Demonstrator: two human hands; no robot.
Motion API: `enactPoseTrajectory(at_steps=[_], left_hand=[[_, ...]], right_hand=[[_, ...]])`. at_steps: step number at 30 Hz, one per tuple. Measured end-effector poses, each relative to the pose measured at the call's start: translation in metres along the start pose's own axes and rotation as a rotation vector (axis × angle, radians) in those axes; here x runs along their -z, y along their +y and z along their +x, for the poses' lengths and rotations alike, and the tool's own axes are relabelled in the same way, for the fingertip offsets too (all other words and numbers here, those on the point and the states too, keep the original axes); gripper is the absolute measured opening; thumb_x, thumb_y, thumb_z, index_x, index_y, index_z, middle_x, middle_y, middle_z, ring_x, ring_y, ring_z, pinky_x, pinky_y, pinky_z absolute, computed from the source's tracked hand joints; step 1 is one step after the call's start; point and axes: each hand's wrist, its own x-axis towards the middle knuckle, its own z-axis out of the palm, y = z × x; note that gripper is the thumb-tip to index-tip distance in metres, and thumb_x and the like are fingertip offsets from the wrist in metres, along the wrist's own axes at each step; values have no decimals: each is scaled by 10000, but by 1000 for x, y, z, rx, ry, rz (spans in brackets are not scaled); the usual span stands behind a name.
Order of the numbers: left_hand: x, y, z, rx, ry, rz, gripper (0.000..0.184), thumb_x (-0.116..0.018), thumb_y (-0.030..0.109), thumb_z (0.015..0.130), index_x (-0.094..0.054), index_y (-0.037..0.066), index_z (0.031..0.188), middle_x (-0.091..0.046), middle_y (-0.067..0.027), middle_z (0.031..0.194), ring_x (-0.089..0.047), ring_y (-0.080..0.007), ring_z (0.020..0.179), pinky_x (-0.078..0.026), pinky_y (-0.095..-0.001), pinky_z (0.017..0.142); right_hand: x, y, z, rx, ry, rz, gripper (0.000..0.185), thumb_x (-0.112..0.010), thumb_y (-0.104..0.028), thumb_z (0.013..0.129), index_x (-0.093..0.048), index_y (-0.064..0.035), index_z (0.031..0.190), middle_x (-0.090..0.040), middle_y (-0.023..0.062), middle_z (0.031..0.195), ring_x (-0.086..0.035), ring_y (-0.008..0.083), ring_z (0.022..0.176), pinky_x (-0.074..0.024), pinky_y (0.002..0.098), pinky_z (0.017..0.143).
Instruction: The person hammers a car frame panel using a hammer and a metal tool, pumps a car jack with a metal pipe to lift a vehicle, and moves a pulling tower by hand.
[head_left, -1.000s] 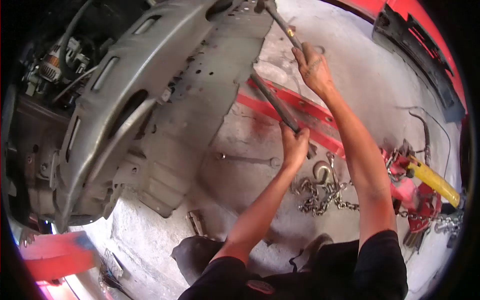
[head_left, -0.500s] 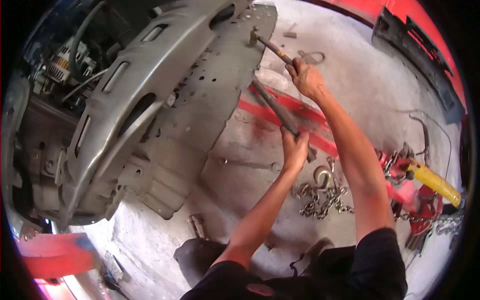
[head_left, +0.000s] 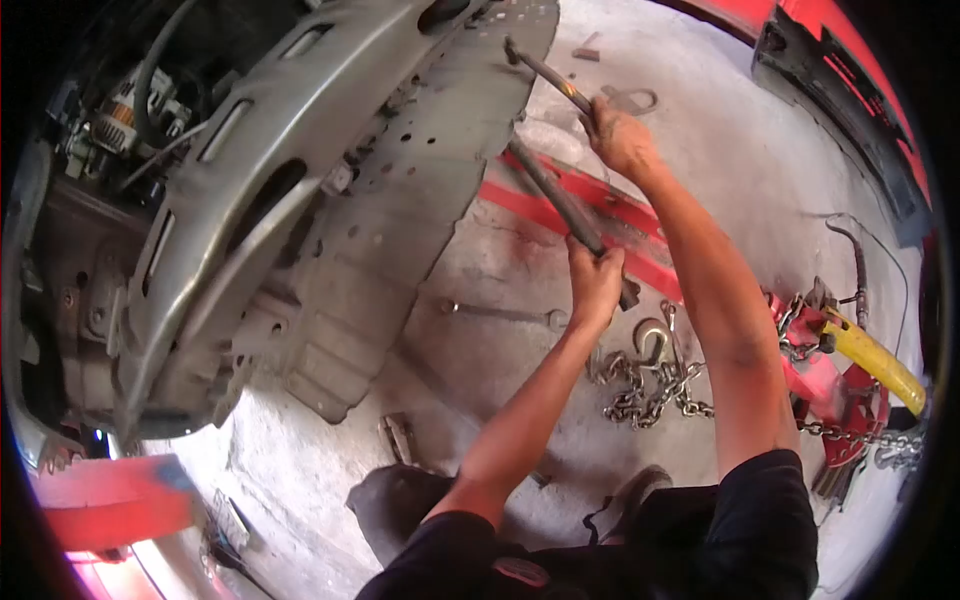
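My right hand [head_left: 622, 138] is closed round the handle of a hammer [head_left: 565, 88], whose dark head lies over the upper end of a grey metal panel [head_left: 400, 210]. Lower down, my left hand [head_left: 596, 285] grips a dark metal bar [head_left: 560, 198] that slants up to the left. The bar's far end is at the panel's right edge; whether it touches the panel cannot be made out. Beside the panel runs a curved grey metal beam [head_left: 265, 130] with oval slots.
A red steel beam [head_left: 640, 215] lies beneath the bar. On the floor are a wrench [head_left: 505, 314] and a chain with a hook [head_left: 650, 385]. A yellow cylinder [head_left: 875, 362] is at the right, a red block [head_left: 110, 505] at lower left, and a black part [head_left: 840, 110] at upper right.
Over the last second, the hammer head has come down from the top edge of the view, then risen slightly. The left hand still holds the bar. The view has shifted a little.
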Motion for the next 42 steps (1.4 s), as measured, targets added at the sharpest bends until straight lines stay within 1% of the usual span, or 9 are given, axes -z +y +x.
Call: enactPoseTrajectory(at_steps=[4, 10, 16, 20, 23, 31, 34, 37, 42], left_hand=[[-3, 19, 3, 73, -42, -35, 421, -563, -21, 818, -376, 5, 1195, -505, -72, 912, -541, -132, 668, -472, -275, 581], [-6, 4, 7, -66, -15, -115, 383, -548, -53, 819, -384, 4, 1161, -504, -57, 910, -535, -122, 681, -465, -276, 580], [-8, 7, 8, -72, 0, -92, 350, -556, -40, 819, -410, 7, 1133, -500, -56, 923, -527, -124, 765, -471, -284, 661], [-7, 4, 7, -114, 41, -30, 364, -566, -28, 806, -424, -1, 1139, -511, -67, 943, -525, -134, 800, -470, -294, 693], [-6, 7, 7, -146, 39, -54, 379, -567, -25, 800, -429, -14, 1153, -521, -80, 956, -532, -139, 806, -472, -298, 697], [0, 16, 7, 95, -37, -26, 407, -572, -13, 800, -435, -12, 1184, -561, -88, 1007, -568, -146, 861, -483, -303, 735], [4, 1, 17, -60, -52, -34, 405, -571, -15, 798, -440, 11, 1180, -566, -67, 995, -570, -142, 821, -488, -298, 669], [2, 14, 8, 30, -52, -108, 413, -575, -18, 794, -451, 30, 1185, -570, -53, 997, -569, -133, 794, -487, -292, 609], [10, 18, 7, 132, -37, -122, 340, -593, -17, 789, -491, 50, 1107, -570, -25, 861, -560, -120, 697, -476, -291, 577]], right_hand=[[26, -28, -19, -71, 245, 357, 333, -581, -331, 978, -571, -9, 894, -609, 194, 737, -570, 391, 688, -439, 472, 664], [71, -39, -105, -243, 70, 626, 385, -591, -300, 990, -593, 9, 1219, -502, 145, 618, -596, 177, 575, -493, 403, 556], [96, -81, -107, -86, 272, 495, 376, -581, -279, 992, -579, -11, 1255, -603, 218, 694, -641, 324, 623, -515, 430, 637], [54, -42, -93, -7, -13, 227, 360, -560, -274, 994, -578, -25, 1253, -638, 238, 727, -642, 456, 716, -467, 491, 647], [91, -48, -89, 17, 210, 321, 356, -554, -277, 996, -574, -30, 1250, -627, 248, 730, -651, 443, 709, -484, 480, 650], [56, -41, -102, -70, -23, 259, 400, -562, -314, 990, -568, -25, 1265, -645, 287, 815, -672, 428, 807, -497, 469, 704], [93, -59, -115, -100, 92, 486, 394, -575, -326, 981, -603, -11, 1215, -665, 253, 796, -672, 374, 737, -493, 436, 696], [94, -55, -147, -246, 164, 642, 368, -601, -309, 989, -619, 11, 1170, -514, 47, 681, -467, 122, 627, -393, 313, 572], [44, -34, -201, -396, 221, 819, 337, -596, -284, 990, -636, 34, 1093, -503, -19, 662, -468, 75, 583, -354, 265, 507]])
